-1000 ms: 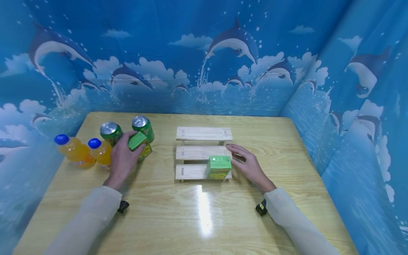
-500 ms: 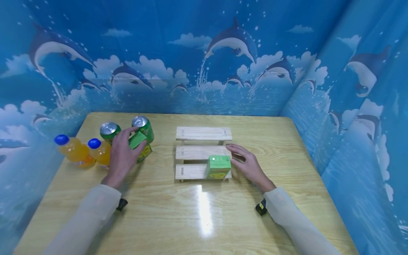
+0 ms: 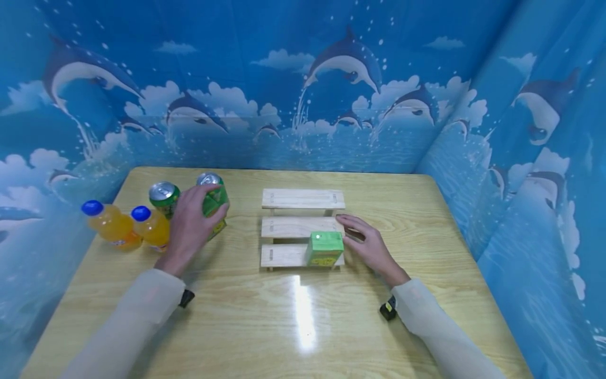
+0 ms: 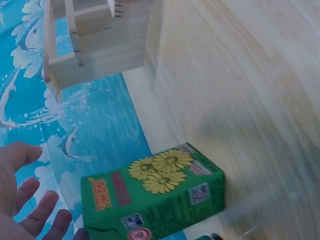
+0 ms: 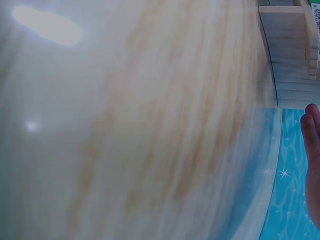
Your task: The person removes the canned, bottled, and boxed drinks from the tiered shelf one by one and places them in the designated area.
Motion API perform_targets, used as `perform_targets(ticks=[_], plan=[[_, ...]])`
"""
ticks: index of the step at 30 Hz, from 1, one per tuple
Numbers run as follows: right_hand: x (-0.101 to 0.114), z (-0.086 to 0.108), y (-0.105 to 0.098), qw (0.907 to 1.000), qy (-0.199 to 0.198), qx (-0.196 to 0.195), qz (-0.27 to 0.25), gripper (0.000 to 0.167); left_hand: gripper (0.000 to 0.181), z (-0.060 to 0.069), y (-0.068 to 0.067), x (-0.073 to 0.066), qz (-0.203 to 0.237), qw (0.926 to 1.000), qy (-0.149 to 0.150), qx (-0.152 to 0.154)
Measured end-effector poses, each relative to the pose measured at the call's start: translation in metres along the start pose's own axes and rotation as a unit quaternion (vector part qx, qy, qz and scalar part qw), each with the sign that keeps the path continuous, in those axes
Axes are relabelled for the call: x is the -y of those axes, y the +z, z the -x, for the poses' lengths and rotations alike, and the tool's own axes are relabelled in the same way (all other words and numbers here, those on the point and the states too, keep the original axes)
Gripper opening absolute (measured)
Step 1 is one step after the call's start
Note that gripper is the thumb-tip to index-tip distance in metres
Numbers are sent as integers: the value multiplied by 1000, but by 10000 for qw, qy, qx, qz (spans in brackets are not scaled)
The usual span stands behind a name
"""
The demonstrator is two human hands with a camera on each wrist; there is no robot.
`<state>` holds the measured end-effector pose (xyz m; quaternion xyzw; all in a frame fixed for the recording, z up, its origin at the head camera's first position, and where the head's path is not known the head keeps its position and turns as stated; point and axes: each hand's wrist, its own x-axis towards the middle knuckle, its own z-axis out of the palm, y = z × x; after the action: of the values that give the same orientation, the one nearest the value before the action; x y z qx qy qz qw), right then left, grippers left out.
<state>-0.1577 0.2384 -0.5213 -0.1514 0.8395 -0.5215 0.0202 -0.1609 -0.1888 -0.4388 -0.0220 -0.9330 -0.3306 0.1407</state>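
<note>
My left hand [image 3: 194,218] hovers above a green drink carton [image 4: 155,192] printed with yellow flowers, its fingers loosely spread. In the left wrist view those fingers stand apart from the carton, which the hand partly covers in the head view. My right hand [image 3: 371,247] is at the right end of a small three-tier wooden rack [image 3: 284,227], fingertips by the middle step; whether they touch it I cannot tell. A second green carton [image 3: 324,248] stands upright on the right of the rack's lowest step.
Two orange drink bottles with blue caps [image 3: 111,223] [image 3: 152,226] stand left of my left hand. Behind it are two green cans with silver tops [image 3: 163,196] [image 3: 208,179]. A dolphin-print curtain [image 3: 293,142] hangs behind the wooden table [image 3: 265,326].
My left hand has shifted slightly right and up, its fingers drawing away from the flowered carton. My right hand, the rack and the carton on it look unmoved.
</note>
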Motion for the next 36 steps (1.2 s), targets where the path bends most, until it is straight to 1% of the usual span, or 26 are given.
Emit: perform_targets(ticks=[6, 9, 13, 20, 23, 27, 32, 36], plan=[[0, 0, 0, 10000, -10, -38, -35, 52, 45, -7, 8, -12, 225, 9980, 594, 37], [0, 0, 0, 10000, 9, -18, -36, 53, 45, -9, 12, -19, 306, 9961, 825, 86], [0, 0, 2, 10000, 22, -8, -37, 53, 47, -10, 16, -28, 347, 9935, 1042, 298], [0, -1, 2, 9999, -65, -42, -104, 53, 50, -9, 25, -41, 511, 9862, 1273, 927], [0, -1, 2, 9999, -86, -54, -128, 53, 50, -7, 31, -46, 517, 9835, 1332, 1108], [-1, -1, 2, 9999, -94, -61, -108, 53, 50, -5, 36, -54, 665, 9787, 1404, 1343], [-1, -1, 2, 9999, -103, -27, -83, 54, 49, -1, 41, -64, 820, 9684, 1588, 1737], [-1, -1, 2, 10000, -67, 3, -53, 53, 50, 0, 46, -67, 836, 9627, 1698, 1935]])
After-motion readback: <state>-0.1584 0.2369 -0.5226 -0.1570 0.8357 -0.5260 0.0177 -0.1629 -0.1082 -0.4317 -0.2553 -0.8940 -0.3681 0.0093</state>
